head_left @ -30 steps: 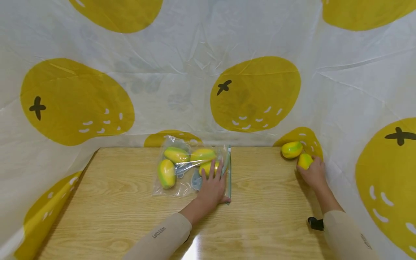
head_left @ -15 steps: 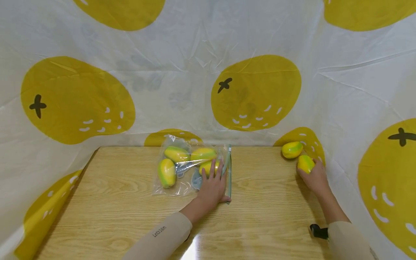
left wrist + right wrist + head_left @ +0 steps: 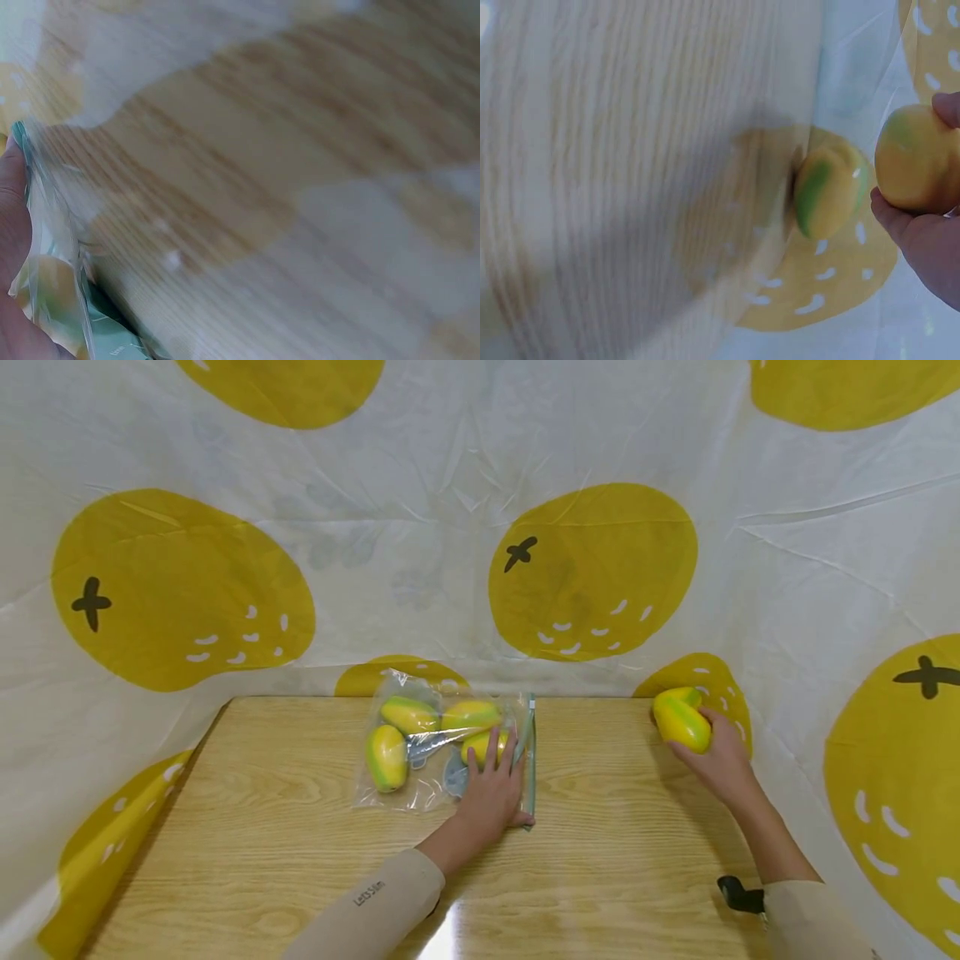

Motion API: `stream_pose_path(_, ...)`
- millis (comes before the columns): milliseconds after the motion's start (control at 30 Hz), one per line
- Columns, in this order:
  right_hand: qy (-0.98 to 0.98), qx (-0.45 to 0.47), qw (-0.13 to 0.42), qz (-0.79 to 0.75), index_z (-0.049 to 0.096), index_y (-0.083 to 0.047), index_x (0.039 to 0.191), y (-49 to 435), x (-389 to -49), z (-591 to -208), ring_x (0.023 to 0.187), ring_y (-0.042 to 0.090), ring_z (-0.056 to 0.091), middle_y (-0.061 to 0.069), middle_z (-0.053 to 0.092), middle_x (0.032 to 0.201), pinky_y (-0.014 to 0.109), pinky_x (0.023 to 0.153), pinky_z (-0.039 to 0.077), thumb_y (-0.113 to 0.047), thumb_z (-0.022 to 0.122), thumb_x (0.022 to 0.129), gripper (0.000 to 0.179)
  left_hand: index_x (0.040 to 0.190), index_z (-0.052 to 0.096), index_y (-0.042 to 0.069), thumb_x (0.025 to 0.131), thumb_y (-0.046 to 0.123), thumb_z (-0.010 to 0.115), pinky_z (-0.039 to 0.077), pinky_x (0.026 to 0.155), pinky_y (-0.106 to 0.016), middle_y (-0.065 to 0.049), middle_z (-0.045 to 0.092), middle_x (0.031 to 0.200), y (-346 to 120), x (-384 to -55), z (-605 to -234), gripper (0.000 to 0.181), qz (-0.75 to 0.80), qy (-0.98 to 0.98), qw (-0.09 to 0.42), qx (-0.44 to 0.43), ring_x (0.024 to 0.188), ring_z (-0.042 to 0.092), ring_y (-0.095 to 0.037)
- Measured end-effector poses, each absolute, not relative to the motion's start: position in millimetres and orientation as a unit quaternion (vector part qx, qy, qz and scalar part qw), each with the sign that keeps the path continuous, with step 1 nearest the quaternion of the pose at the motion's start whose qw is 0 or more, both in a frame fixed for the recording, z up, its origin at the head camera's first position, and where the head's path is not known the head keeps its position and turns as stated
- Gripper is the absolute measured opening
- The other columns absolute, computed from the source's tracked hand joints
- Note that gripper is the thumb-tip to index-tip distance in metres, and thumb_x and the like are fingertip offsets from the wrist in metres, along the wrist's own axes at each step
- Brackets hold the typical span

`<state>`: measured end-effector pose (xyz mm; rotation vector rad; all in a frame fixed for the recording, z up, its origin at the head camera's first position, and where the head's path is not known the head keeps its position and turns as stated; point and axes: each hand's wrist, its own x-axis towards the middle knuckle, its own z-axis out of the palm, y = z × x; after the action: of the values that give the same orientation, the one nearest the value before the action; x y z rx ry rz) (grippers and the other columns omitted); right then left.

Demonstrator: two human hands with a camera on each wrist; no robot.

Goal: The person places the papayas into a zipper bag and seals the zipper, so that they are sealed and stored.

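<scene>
My right hand point(image 3: 718, 760) grips a yellow-green mango point(image 3: 687, 729), fingers and thumb around it; the right wrist view shows that mango point(image 3: 915, 159) raised off the table. Behind it, a second mango point(image 3: 829, 191) lies at the table's back edge, partly covered in the head view. My left hand point(image 3: 487, 793) rests with straight, spread fingers on a clear zip bag point(image 3: 431, 793), its thumb at the green zip edge point(image 3: 531, 760). Inside the bag are several mangoes, one point(image 3: 387, 758) at the left, another point(image 3: 483, 747) partly under the fingers.
The wooden table point(image 3: 300, 877) meets a hanging white cloth point(image 3: 420, 585) printed with yellow fruit at the back and sides. A black object point(image 3: 741, 895) shows beside the right sleeve point(image 3: 806, 918). Grey-blue shapes point(image 3: 454, 774) show at the bag.
My right hand has lifted the front mango up and slightly left, so it now overlaps the rear mango in the head view. The left hand and bag have stayed put.
</scene>
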<state>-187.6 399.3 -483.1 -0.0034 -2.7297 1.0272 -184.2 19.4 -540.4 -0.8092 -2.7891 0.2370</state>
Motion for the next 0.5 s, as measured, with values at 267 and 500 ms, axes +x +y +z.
stream_pose_path(267, -0.939, 0.050, 0.037, 0.339, 0.023, 0.007, 0.158, 377, -192, -471, 0.115, 0.047, 0.051, 0.037, 0.042, 0.146, 0.058, 0.089, 0.044, -0.031, 0.071, 0.099, 0.085, 0.160, 0.040, 0.015, 0.072, 0.089, 0.061, 0.041, 0.110, -0.067, -0.020, 0.011, 0.173, 19, -184, -540, 0.117, 0.088, -0.949, 0.120, -0.276, 0.158, 0.013, -0.047)
stream_pose_path(500, -0.935, 0.088, 0.017, 0.344, 0.025, -0.001, 0.160, 362, -198, -473, 0.118, 0.045, 0.051, 0.032, 0.044, 0.148, 0.058, 0.091, 0.044, -0.027, 0.072, 0.098, 0.082, 0.159, 0.042, 0.014, 0.071, 0.089, 0.061, 0.042, 0.109, -0.067, -0.020, 0.012, 0.173, 18, -183, -540, 0.116, 0.089, -0.947, 0.131, -0.279, 0.158, 0.015, -0.046)
